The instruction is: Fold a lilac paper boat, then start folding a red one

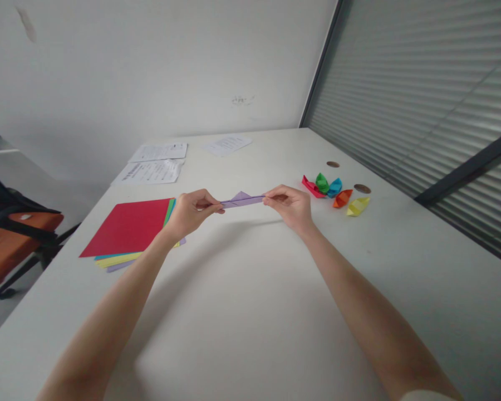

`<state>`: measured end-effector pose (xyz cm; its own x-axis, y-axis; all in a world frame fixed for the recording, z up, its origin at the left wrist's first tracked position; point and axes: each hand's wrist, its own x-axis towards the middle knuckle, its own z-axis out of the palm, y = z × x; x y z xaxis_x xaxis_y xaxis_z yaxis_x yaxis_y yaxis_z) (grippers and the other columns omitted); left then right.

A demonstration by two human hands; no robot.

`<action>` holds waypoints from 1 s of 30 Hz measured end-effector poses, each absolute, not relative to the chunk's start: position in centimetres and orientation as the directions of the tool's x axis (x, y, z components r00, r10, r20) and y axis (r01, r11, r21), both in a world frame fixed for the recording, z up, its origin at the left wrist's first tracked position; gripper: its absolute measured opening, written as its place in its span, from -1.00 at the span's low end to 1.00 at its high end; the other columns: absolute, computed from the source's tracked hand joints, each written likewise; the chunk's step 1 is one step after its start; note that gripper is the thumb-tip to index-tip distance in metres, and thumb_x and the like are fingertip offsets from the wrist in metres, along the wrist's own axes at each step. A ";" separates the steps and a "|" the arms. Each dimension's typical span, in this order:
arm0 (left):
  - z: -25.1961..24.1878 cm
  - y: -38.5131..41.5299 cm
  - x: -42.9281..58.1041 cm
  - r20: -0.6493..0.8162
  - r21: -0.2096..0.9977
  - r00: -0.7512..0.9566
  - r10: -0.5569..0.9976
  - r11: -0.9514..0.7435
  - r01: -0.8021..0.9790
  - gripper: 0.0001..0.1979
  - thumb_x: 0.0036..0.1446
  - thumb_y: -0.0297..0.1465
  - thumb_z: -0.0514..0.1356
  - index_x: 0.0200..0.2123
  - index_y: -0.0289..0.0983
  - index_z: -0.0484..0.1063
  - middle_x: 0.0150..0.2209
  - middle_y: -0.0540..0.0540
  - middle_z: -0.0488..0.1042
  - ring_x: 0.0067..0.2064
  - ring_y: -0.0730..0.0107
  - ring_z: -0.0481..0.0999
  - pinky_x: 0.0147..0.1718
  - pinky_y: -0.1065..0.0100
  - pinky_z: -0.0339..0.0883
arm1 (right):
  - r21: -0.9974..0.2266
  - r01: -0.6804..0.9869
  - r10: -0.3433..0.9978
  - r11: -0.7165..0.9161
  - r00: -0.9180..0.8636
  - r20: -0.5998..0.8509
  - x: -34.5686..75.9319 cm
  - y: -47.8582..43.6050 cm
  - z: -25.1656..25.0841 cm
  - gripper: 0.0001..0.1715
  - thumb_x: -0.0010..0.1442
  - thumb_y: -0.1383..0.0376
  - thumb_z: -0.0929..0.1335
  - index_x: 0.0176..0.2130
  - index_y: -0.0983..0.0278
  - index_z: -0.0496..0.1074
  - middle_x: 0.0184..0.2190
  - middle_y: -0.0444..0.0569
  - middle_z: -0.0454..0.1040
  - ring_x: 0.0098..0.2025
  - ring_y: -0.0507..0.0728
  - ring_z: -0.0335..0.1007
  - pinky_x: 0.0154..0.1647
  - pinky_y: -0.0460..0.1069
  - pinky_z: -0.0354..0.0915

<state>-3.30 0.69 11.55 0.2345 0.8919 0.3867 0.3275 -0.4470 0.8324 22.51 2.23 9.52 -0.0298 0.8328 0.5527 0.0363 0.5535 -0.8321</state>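
Observation:
A purple folded paper boat (242, 200) is stretched between my two hands, raised above the white table. Its low sides run level and a small peak stands up at its middle. My left hand (194, 210) pinches the left end between thumb and fingers. At the opposite end, my right hand (291, 206) pinches the paper the same way. The fingertips cover both tips of the boat.
Left of my hands lies a stack of coloured paper (129, 225), red on top. Several small folded paper boats (334, 187) sit at the right. Printed sheets (154, 170) lie further back. Blinds (421, 89) border the right side; an orange chair (20, 239) stands left.

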 end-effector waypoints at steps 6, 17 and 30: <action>11.6 0.7 -3.4 0.384 0.840 0.248 0.890 -0.448 0.307 -0.68 0.03 -0.14 0.33 -0.42 -0.30 0.45 -0.42 -0.17 0.62 -0.34 0.21 0.65 -0.31 0.30 0.55 | -0.833 0.005 0.833 0.554 -0.012 0.553 22.5 2.4 9.3 -0.65 -0.09 0.18 0.55 -0.31 0.22 0.45 -0.46 -0.14 0.55 -0.39 0.08 0.55 -0.28 0.00 0.50; 11.7 0.8 -3.5 0.380 0.838 0.265 0.886 -0.451 0.306 -0.66 0.02 -0.13 0.34 -0.43 -0.31 0.45 -0.43 -0.18 0.62 -0.34 0.21 0.65 -0.29 0.29 0.55 | -0.858 -0.042 0.858 0.511 -0.022 0.512 22.6 2.6 9.3 -0.54 -0.16 0.15 0.57 -0.28 0.22 0.43 -0.48 -0.13 0.58 -0.45 0.09 0.56 -0.35 -0.01 0.51; 11.8 0.7 -3.7 0.394 0.823 0.267 0.880 -0.467 0.325 -0.70 0.03 -0.17 0.34 -0.43 -0.30 0.45 -0.44 -0.16 0.61 -0.34 0.22 0.65 -0.34 0.34 0.54 | -0.871 -0.050 0.871 0.488 -0.039 0.490 22.6 2.7 9.1 -0.58 -0.15 0.18 0.57 -0.26 0.24 0.51 -0.52 -0.14 0.56 -0.40 0.11 0.57 -0.30 0.03 0.52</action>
